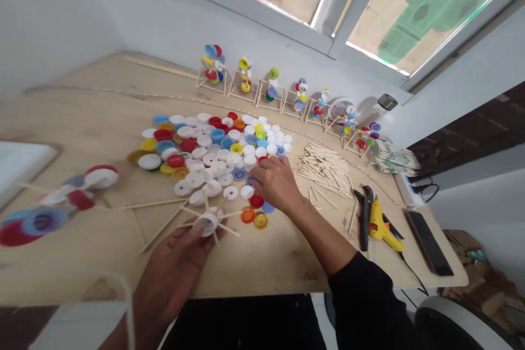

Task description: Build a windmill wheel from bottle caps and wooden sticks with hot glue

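Just in front of the pile of caps [213, 147], the left hand [176, 268] pinches a white cap [207, 223] with thin sticks spreading from it like spokes. No spoke carries a cap yet, so this wheel looks about half made. The right hand [279, 186] curls over the pile's near edge; whether it grips a cap I cannot tell. Behind the pile stand finished wheels [273, 87].

Yellow glue gun [380, 228], black sleeve [365, 295]

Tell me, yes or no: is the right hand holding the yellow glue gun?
No, the right hand rests among the bottle caps, while the glue gun lies apart from it on the table.
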The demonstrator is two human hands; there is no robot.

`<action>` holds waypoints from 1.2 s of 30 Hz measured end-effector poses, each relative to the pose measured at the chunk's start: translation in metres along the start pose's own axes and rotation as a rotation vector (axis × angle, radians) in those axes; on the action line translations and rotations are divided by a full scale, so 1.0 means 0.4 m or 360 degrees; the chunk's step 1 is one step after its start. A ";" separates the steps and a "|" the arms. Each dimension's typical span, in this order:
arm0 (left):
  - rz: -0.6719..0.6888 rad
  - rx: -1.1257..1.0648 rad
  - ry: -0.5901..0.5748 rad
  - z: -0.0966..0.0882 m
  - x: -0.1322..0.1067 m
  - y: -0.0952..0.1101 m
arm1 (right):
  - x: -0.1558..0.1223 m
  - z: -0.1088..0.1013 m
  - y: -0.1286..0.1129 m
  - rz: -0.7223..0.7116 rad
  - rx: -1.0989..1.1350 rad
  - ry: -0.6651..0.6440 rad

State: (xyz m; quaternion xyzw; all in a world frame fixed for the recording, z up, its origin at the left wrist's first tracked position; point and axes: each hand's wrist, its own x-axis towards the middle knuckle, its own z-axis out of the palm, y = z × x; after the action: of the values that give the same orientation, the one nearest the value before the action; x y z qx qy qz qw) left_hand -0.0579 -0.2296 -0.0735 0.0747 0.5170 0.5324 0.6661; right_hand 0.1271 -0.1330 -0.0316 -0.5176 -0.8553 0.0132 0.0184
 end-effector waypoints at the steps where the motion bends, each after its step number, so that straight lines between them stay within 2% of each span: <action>1: -0.0005 -0.0014 0.0010 0.002 0.000 0.000 | 0.015 0.007 -0.010 -0.0025 -0.0016 0.0010; 5: -0.0003 -0.0051 0.0044 0.005 0.002 -0.003 | 0.064 0.037 -0.038 -0.0115 -0.0073 -0.0047; 9: -0.0009 -0.0001 0.0002 0.005 -0.001 0.001 | 0.082 0.054 -0.041 -0.0128 -0.0102 -0.0088; 19: 0.0033 -0.0017 0.0023 0.009 -0.006 -0.002 | 0.009 0.016 0.000 -0.0147 0.0068 -0.0186; 24: 0.0049 0.0009 -0.0028 0.007 -0.006 -0.002 | -0.025 -0.004 0.028 -0.0047 0.0313 0.0096; 28: 0.0060 0.0037 -0.0040 0.002 -0.003 -0.006 | -0.086 -0.025 0.045 0.0048 0.0510 0.0341; 32: 0.0073 0.0035 -0.0037 -0.002 0.001 -0.010 | -0.169 -0.028 0.027 0.0058 0.0633 0.0382; 36: 0.0076 0.0036 -0.0051 0.000 -0.003 -0.009 | -0.253 -0.001 -0.005 0.0079 0.0645 0.0442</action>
State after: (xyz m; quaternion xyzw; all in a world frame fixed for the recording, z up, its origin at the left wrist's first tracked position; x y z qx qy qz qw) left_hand -0.0555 -0.2321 -0.0752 0.1031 0.5103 0.5410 0.6606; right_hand 0.1722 -0.2236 -0.0330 -0.5210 -0.8115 0.1139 0.2389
